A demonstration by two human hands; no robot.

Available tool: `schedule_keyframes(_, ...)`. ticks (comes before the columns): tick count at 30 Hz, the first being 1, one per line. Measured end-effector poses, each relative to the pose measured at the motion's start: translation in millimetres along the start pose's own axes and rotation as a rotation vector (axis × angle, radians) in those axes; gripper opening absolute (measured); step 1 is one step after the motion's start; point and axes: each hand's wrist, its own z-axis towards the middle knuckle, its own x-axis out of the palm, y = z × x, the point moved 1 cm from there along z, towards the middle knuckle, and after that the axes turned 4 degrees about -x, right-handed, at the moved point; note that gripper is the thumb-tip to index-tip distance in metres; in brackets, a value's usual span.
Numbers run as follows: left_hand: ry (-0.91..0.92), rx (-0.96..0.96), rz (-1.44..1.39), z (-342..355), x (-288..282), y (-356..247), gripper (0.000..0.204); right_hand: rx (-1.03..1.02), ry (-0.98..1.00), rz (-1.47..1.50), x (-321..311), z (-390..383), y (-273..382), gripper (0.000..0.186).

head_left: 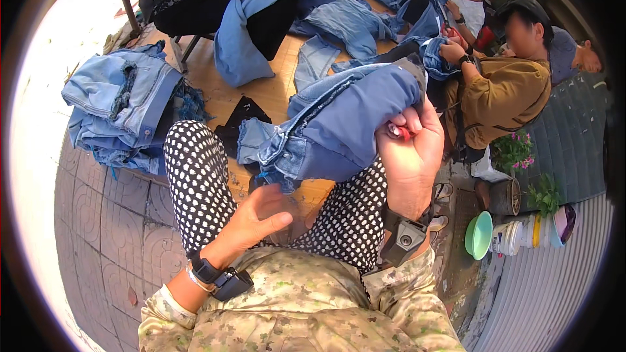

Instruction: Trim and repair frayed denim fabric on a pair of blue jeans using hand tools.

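A piece of blue denim clothing (355,124) with frayed edges and an open seam is spread in front of me, above my knees. My right hand (414,146) is at its right end, closed, with curled fingers around a small red object (399,132) whose kind I cannot make out. The denim's upper right end seems gripped in the same hand. Below the garment's lower left end, near its loose blue threads (262,176), is my left hand (257,215). Its thumb is spread away and its fingers are blurred; nothing shows in it.
A pile of folded denim (124,101) lies at the left. More denim pieces (345,23) cover the tan mat (202,91) ahead. One person (505,91) works on denim at right; another sits far left. A green basin (479,234), buckets (507,238) and potted plants stand right.
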Motion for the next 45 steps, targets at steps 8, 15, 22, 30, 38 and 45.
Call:
schedule_keyframes(8,-0.236,-0.017,-0.064,-2.7,-2.0,-14.6,0.042,0.199,-0.009,0.062,-28.1,-16.7,-61.9,0.02)
schedule_keyframes(15,0.02,0.478,-0.833,-7.0,-67.2,-81.7,0.05,0.153,0.074,-0.36,-38.1,-14.2,-67.9,0.003)
schedule_keyframes(22,-0.218,0.452,-0.586,9.3,-67.8,-66.6,0.069,0.095,0.38,-0.498,-19.9,-10.0,-91.7,0.005)
schedule_keyframes(30,-0.058,0.485,-0.628,-32.2,-100.3,-68.3,0.066,-0.181,0.152,-0.955,-97.2,41.6,-35.1,0.016)
schedule_keyframes(38,0.114,0.602,-0.638,-100.6,-115.7,-67.7,0.075,-0.036,0.465,-1.355,-148.6,71.4,-84.4,0.046)
schedule_keyframes(45,0.049,0.62,-0.634,-131.5,-100.6,-77.4,0.085,-0.075,0.609,-1.56,-169.4,69.6,-141.1,0.042)
